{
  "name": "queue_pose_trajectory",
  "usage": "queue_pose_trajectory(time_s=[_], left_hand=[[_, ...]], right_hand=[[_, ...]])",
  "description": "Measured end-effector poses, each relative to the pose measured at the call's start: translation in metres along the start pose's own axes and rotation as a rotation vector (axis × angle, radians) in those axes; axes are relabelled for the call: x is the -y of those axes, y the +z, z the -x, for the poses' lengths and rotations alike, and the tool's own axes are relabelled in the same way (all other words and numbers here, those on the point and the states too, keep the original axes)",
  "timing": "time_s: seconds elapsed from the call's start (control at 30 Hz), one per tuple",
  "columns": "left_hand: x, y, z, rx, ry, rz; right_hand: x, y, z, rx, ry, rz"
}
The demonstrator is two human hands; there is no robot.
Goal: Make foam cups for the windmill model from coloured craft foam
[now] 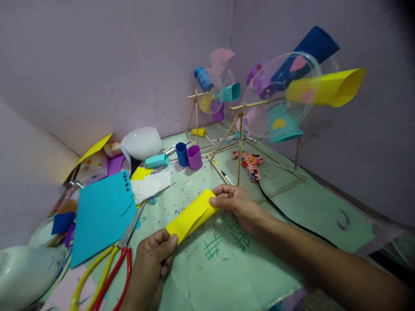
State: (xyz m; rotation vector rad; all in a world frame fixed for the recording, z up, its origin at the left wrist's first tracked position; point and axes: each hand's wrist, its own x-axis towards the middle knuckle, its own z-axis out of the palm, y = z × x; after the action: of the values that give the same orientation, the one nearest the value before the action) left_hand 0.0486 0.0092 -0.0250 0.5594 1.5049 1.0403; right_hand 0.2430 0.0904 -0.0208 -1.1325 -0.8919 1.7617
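A folded strip of yellow paper point(194, 216) is held slantwise above the green tabletop. My left hand point(155, 255) pinches its lower left end between thumb and fingers. At the upper right end, my right hand point(238, 205) grips it the same way. Scissors point(125, 246) with one yellow and one red handle lie left of my left hand, blades pointing away. Beyond the yellow paper stand a blue paper tube point(182, 154) and a purple paper tube point(195, 157), side by side.
Two stick-framed wheels with paper cups, one large point(282, 95) and one small point(212, 90), stand behind. A patterned glue gun point(249, 164) with a black cord lies at right. Blue paper point(100, 216), white bottles point(142, 142) and scraps point(152, 185) crowd the left.
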Motion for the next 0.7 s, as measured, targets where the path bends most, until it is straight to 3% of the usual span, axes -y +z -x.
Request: queue_pose_trajectory(time_s=[0.2,0.33,0.4,0.53,0.7], left_hand=[[-0.002,0.002,0.002,-0.003,0.012,0.035],[-0.003,0.000,0.003,0.024,0.017,0.122],[-0.004,-0.001,0.002,0.048,0.000,0.172],[-0.006,-0.003,0.003,0.102,-0.041,0.213],[-0.007,0.000,0.006,0.145,-0.058,0.164]], right_hand=[[-0.005,-0.004,-0.002,0.047,-0.042,0.073],[-0.006,-0.008,-0.002,0.034,-0.283,0.278],[-0.005,-0.009,0.000,0.114,-0.360,0.330],[-0.004,-0.006,0.007,0.360,-0.362,0.367],[-0.006,0.000,0.013,0.341,-0.371,0.399]])
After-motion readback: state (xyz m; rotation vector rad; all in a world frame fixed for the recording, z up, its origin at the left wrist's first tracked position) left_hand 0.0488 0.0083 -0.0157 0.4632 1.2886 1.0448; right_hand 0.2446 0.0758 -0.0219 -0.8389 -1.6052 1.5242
